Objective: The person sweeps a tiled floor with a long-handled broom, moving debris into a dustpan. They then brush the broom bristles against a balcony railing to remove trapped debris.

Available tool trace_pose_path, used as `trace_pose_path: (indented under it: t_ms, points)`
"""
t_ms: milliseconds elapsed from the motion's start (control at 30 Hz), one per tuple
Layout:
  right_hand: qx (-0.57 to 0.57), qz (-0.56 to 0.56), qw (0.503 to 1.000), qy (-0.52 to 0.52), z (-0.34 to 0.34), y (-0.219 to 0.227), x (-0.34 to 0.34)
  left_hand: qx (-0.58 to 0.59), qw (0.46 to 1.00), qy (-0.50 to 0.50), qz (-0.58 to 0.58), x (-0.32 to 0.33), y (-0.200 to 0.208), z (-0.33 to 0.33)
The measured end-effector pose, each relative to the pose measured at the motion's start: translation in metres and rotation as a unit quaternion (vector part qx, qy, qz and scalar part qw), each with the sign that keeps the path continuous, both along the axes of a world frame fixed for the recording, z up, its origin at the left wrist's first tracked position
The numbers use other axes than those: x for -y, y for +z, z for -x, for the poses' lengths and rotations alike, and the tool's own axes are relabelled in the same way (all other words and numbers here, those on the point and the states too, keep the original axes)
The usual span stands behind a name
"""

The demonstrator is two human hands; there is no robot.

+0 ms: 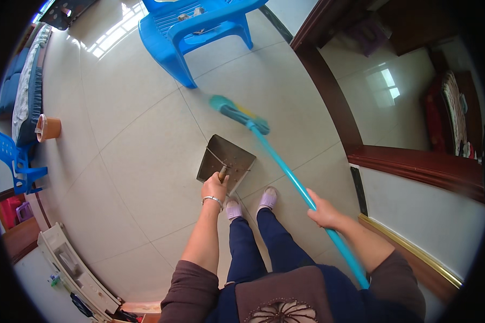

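My left hand [215, 188] is closed around the wooden handle of a dark metal dustpan [237, 159], with small bits of debris in its pan. The dustpan is just in front of my feet. My right hand [324, 210] grips the long turquoise pole of a broom [285, 169]. Its teal and yellow head [240, 114], slightly blurred, is beyond the dustpan and apart from it, at or close above the tiled floor. The pole's near end runs back beside my right side.
A blue plastic chair [170, 37] with small items on its seat stands ahead. At left are an orange bin [49, 128], a small blue chair [19, 164] and a sofa [29, 86]. A dark red doorway frame [334, 107] and white wall [415, 210] bound the right.
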State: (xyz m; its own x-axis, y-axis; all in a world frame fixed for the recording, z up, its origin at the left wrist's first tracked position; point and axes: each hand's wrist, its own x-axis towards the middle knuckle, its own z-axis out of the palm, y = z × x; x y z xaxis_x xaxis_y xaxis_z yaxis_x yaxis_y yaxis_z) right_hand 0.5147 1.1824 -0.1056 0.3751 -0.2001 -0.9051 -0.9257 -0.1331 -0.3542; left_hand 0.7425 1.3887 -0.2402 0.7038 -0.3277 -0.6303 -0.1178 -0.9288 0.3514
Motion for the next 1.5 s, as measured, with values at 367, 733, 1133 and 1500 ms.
trace_pose_path:
  t_ms: [367,733,1133,1500]
  points:
    - [0.038,-0.101,0.993,-0.046,0.011,0.006,-0.028,-0.019,1.0,0.003,-0.014,-0.002,0.0,0.002]
    - [0.033,-0.121,0.99,-0.063,-0.017,-0.04,-0.027,-0.015,1.0,0.013,0.004,-0.003,-0.003,0.002]
    - [0.074,0.278,0.917,0.275,-0.185,-0.111,0.059,-0.013,1.0,0.014,0.009,0.001,-0.006,0.003]
    - [0.013,0.097,0.963,0.253,-0.042,-0.116,0.005,-0.017,0.999,0.023,0.028,-0.004,0.0,0.0]
